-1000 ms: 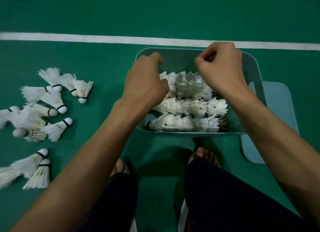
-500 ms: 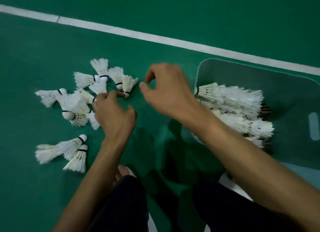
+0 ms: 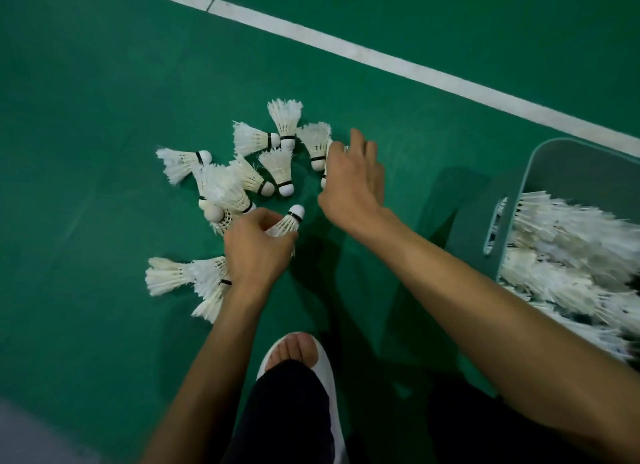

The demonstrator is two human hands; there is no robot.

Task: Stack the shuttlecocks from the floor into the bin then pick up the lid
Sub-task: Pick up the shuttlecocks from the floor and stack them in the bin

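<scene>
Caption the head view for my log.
Left hand grips one shuttlecock; right hand touches the loose floor pile beside the part-filled bin.

L hand (image 3: pixel 256 252) covers shuttlecock (image 3: pixel 290 220) feathers; bin (image 3: pixel 481 200) cut off at R, contents blurred.

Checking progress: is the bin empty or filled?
Partly filled: rows of white feather shuttlecocks lie inside the grey-green plastic bin.

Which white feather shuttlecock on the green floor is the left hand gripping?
The white feather shuttlecock whose cork tip juts from the curled left hand, just below the loose pile.
</scene>
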